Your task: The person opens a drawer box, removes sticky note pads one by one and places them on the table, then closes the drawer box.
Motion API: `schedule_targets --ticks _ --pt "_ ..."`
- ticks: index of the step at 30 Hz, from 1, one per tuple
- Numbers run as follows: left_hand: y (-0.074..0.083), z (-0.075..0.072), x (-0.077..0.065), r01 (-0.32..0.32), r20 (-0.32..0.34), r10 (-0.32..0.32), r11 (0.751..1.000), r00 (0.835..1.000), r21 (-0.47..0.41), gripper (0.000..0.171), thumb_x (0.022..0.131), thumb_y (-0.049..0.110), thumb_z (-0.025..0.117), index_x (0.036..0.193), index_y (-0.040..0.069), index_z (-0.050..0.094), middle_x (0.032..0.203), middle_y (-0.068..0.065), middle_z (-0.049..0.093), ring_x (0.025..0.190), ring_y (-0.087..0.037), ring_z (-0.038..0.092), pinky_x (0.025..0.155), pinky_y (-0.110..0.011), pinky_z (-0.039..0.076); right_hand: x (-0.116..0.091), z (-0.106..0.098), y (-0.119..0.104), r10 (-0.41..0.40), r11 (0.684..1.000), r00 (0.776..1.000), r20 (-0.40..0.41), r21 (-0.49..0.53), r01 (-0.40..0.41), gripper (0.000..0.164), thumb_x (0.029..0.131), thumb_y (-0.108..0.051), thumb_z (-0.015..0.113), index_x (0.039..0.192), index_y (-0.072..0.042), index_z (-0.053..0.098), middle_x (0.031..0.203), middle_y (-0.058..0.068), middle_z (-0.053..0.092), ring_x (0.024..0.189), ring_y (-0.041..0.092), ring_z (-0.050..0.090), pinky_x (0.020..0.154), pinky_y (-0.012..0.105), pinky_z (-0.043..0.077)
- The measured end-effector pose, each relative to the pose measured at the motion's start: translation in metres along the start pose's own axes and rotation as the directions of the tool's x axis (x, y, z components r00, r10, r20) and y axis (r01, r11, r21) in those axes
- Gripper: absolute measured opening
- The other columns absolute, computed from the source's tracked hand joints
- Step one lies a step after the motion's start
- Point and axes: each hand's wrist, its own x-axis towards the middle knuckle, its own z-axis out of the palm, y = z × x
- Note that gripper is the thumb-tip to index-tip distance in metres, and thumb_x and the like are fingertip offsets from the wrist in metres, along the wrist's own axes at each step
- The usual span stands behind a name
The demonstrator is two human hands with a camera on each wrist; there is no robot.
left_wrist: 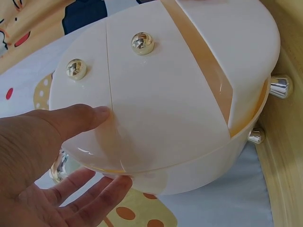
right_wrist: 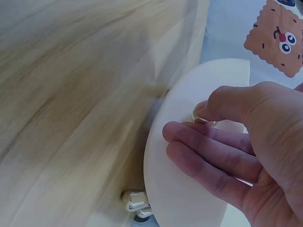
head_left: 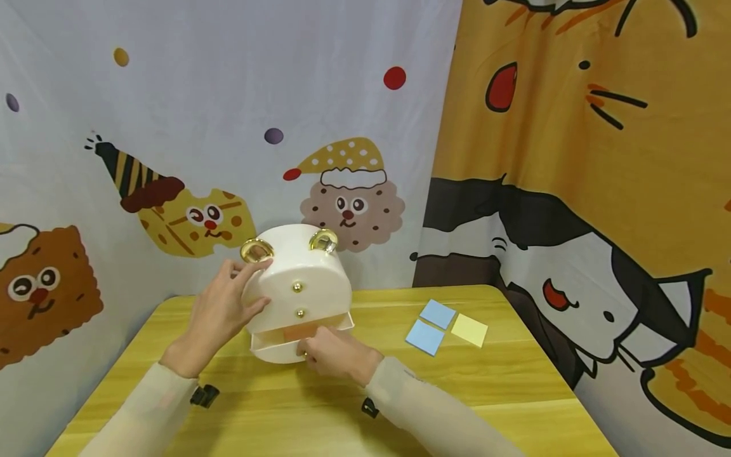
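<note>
A white rounded mini drawer cabinet (head_left: 322, 285) with gold ear-like rings stands on the table. Its bottom drawer (head_left: 274, 353) is partly pulled out, and the inner space shows peach-toned. My left hand (head_left: 219, 308) holds the cabinet at its left side; in the left wrist view the thumb (left_wrist: 87, 118) lies on the front face while the fingers reach round the side edge. Thumb and index finger of my right hand (head_left: 339, 352) pinch the bottom drawer's gold knob (right_wrist: 195, 115), mostly covered by them in the right wrist view. Two upper gold knobs (left_wrist: 143, 43) are untouched.
Right of the cabinet lie two blue sticky-note pads (head_left: 425, 337) and one yellow pad (head_left: 469, 329). The wooden table (head_left: 457, 406) ends at a cartoon-printed curtain (head_left: 217, 63) behind and to the right. Gold feet (left_wrist: 280, 87) support the cabinet.
</note>
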Motion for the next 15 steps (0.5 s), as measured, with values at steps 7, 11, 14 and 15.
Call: schedule_targets --ticks 7,11,14,15 --pt "0.0 -0.001 -0.001 0.006 0.003 -0.006 1.0 1.0 0.001 0.08 0.089 0.017 0.105 0.16 0.025 0.07 0.128 -0.023 0.064 0.076 -0.028 0.062 0.055 -0.038 0.049 -0.003 0.0 -0.002 -0.031 0.999 0.999 0.012 -0.008 0.031 0.028 0.1 -0.002 0.082 0.119 -0.022 0.091 0.108 -0.011 0.09 0.081 -0.008 0.076 0.072 0.003 0.052" --pt "-0.001 0.0 -0.001 0.003 0.004 -0.003 1.0 1.0 0.002 0.08 0.089 0.017 0.105 0.161 0.025 0.069 0.128 -0.023 0.064 0.077 -0.029 0.063 0.055 -0.039 0.049 -0.006 -0.003 -0.007 -0.049 0.998 0.999 0.006 -0.044 0.049 0.025 0.1 -0.003 0.083 0.115 -0.022 0.091 0.114 -0.011 0.09 0.091 -0.004 0.081 0.076 0.003 0.054" --pt "-0.001 0.0 0.0 0.007 0.011 -0.007 1.0 1.0 -0.001 0.08 0.09 0.018 0.104 0.161 0.025 0.069 0.129 -0.024 0.064 0.077 -0.029 0.064 0.054 -0.038 0.048 -0.008 -0.005 -0.01 -0.05 0.996 0.999 -0.003 -0.076 0.05 0.022 0.1 -0.006 0.085 0.114 -0.022 0.091 0.114 -0.012 0.089 0.089 -0.004 0.08 0.075 0.004 0.055" --pt "-0.001 0.0 0.0 0.009 0.014 -0.009 1.0 1.0 -0.001 0.08 0.09 0.019 0.104 0.161 0.025 0.069 0.129 -0.024 0.064 0.076 -0.029 0.063 0.054 -0.038 0.048 -0.009 -0.005 -0.011 -0.044 0.996 0.999 -0.004 -0.078 0.043 0.022 0.1 -0.007 0.085 0.114 -0.023 0.091 0.113 -0.012 0.089 0.087 -0.005 0.078 0.074 0.004 0.054"
